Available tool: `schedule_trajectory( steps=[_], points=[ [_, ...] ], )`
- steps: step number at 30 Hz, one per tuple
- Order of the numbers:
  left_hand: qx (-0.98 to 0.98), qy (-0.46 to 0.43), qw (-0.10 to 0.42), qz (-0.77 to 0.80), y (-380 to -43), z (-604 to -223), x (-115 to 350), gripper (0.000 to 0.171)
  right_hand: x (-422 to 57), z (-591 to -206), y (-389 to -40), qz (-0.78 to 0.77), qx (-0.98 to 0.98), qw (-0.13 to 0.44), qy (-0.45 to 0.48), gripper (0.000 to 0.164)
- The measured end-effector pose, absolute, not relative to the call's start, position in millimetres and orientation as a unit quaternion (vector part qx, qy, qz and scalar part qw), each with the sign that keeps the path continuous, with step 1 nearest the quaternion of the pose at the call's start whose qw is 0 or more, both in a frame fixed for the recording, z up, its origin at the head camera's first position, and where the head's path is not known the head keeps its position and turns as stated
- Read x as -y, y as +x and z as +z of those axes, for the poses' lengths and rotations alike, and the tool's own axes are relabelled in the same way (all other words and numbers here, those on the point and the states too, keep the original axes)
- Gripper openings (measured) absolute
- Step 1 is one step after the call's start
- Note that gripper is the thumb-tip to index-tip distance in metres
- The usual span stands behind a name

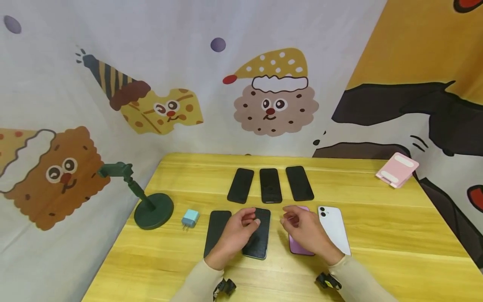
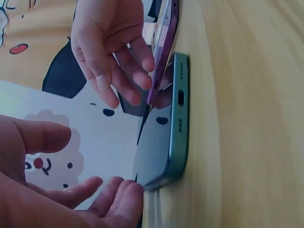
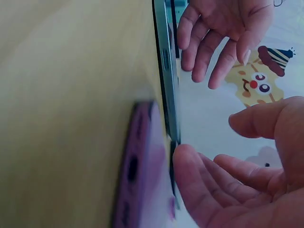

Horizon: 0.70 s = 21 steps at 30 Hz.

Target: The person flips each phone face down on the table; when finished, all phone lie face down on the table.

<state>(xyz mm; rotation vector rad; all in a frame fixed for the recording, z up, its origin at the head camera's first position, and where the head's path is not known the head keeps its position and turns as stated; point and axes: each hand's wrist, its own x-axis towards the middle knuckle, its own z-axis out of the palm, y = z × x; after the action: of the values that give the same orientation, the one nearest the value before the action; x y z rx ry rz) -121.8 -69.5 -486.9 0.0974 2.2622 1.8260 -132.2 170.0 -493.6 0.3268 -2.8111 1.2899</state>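
Observation:
My left hand (image 1: 240, 228) is over a dark-screened phone (image 1: 260, 239), its fingers loosely bent and holding nothing. In the left wrist view that phone shows a green edge (image 2: 179, 104) with a charging port, and the fingertips are close to its corner; whether they touch it I cannot tell. My right hand (image 1: 306, 230) is above a purple phone (image 1: 299, 247), thumb and fingers apart with nothing between them. The right wrist view shows the purple phone's port end (image 3: 134, 166). A white phone (image 1: 336, 228) lies to the right of it, and another dark phone (image 1: 216, 228) lies left of the green-edged one.
Behind the hands lie three dark phones, left (image 1: 240, 185), middle (image 1: 270, 185) and right (image 1: 299, 183). A green stand (image 1: 154, 211) and a blue plug charger (image 1: 190, 218) are at the left. A pink folding stand (image 1: 397, 170) is at the wooden table's (image 1: 396, 226) back right.

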Motion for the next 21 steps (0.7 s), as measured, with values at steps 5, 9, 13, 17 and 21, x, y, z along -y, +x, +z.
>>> schedule_trajectory(
  steps=[5, 9, 13, 17, 21],
  points=[
    [-0.782, 0.004, 0.125, 0.611, -118, -487, 80, 0.059, -159, -499, -134, 0.487, 0.864, -0.056, 0.111, 0.042],
    [-0.782, 0.002, 0.144, 0.607, -118, -485, 84, 0.064, -155, -503, -134, 0.554, 0.818, -0.118, 0.097, 0.048],
    [-0.782, -0.001, 0.150, 0.605, -121, -485, 86, 0.065, -152, -503, -133, 0.589, 0.791, -0.147, 0.077, 0.054],
    [-0.776, -0.009, 0.156, 0.612, -123, -487, 87, 0.063, -149, -501, -131, 0.598, 0.783, -0.154, 0.067, 0.057],
    [-0.769, -0.009, 0.156, 0.620, -125, -488, 88, 0.063, -148, -501, -132, 0.596, 0.785, -0.153, 0.065, 0.056]
  ],
)
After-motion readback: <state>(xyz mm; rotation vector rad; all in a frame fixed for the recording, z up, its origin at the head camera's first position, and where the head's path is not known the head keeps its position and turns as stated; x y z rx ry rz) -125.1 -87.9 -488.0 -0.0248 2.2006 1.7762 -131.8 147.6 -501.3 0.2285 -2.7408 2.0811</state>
